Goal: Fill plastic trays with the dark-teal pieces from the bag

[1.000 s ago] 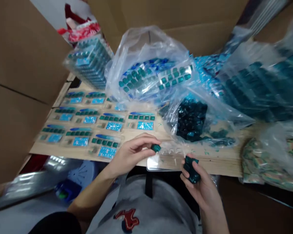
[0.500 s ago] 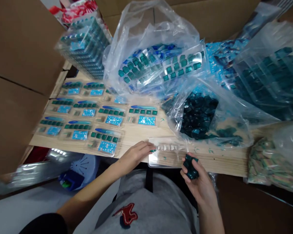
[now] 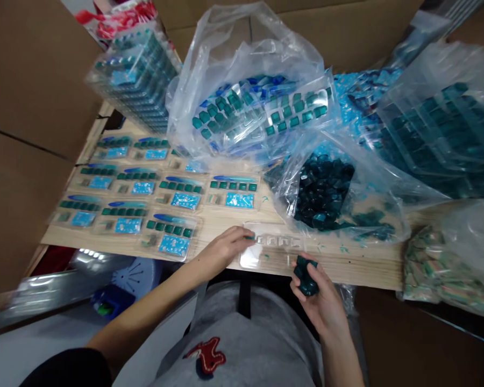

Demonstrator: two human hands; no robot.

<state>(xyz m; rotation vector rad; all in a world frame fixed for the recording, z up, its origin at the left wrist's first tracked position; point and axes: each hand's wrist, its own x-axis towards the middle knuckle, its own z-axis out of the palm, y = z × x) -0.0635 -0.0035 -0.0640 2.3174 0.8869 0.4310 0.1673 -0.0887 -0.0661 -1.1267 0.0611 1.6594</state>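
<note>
Because the clear blister tray (image 3: 252, 259) lies flat on the wooden tabletop (image 3: 371, 263), its pockets seem placed to face up within reach. Item: left hand (image 3: 221, 250), fingers clamped on one teal cube (image 3: 250, 237) at the row's leftmost pocket. Item: right hand (image 3: 321, 293), fingers closed round a dark teal cluster (image 3: 305, 275) near the tray's right end, presumably a close supply. Item: filled trays (image 3: 191, 243) in rows, left, each with a blue patterned packet (image 3: 174, 245). Item: open plastic bag (image 3: 381, 183) of dark teal pieces (image 3: 326, 188), behind and right. Labels: no brand or writing legible; red-and-white packaging (image 3: 123, 22) too blurred.
</note>
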